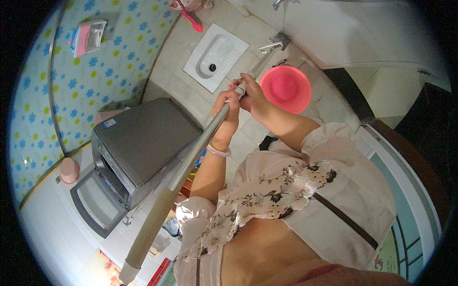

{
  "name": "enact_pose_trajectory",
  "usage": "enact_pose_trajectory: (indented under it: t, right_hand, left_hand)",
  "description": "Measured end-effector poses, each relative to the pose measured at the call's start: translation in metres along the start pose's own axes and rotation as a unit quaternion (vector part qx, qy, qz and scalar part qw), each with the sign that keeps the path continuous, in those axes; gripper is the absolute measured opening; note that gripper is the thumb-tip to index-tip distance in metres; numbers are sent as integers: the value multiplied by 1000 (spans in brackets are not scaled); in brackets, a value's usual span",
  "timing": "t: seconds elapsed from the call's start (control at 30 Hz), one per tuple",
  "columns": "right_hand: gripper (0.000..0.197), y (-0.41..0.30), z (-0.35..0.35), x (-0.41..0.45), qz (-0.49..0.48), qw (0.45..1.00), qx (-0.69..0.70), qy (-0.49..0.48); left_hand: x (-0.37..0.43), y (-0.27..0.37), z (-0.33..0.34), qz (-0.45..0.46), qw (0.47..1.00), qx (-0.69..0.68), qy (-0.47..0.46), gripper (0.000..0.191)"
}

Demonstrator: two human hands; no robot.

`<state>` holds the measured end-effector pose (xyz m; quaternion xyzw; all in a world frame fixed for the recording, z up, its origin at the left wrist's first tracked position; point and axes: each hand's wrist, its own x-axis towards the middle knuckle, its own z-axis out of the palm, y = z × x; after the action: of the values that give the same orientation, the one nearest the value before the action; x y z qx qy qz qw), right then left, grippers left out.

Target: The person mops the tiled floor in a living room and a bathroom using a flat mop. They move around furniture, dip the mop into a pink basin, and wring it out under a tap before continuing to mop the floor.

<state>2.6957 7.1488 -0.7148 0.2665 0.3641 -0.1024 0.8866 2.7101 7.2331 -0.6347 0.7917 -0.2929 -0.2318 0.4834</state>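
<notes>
Both hands grip a long mop pole (200, 146) that slants across the view, its beige padded handle end (154, 223) toward the lower left. My left hand (226, 107), with a pale bangle on the wrist, is wrapped around the metal shaft. Just farther down the shaft, my right hand (252, 93) closes around a light plastic collar. Beyond that hand the pole runs to a mop head (271, 47) with a whitish frame, low beside the wall under a metal tap (277, 4). Dark grey material shows at the head; its details are blurred. A pink basin (303, 89) stands right of the pole.
A white squat toilet (243, 46) is set in the tiled floor (168, 84) ahead. At left stands a dark grey washing machine (146, 132) with its door (98, 203) swung out. A pink brush (192, 22) lies at the top. A pink container (69, 170) is by the flowered wall (107, 53).
</notes>
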Motion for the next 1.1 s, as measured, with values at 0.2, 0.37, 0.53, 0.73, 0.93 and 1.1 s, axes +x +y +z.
enact_pose_trajectory:
  t: [0.2,0.37,0.53,0.73,0.93,1.1]
  right_hand:
    - [17,1,-9,-7,-10,999,-21,-23]
    - [20,2,-16,-1,11,999,-23,-28]
    - [22,6,-25,-1,15,999,-37,-30]
    - [36,23,-18,-20,10,984,-165,62]
    - [38,33,-5,-35,32,989,-134,60]
    - [26,44,-20,-20,12,991,-81,102]
  left_hand:
    - [-6,1,4,47,999,9,0,22]
    - [-11,-5,5,37,999,4,12,22]
    - [-14,-11,4,49,999,-3,0,19]
    - [-24,-14,-2,-31,998,-26,42,17]
    - [-25,-16,-9,94,974,194,75,11]
    - [-49,1,-33,122,984,130,32,23]
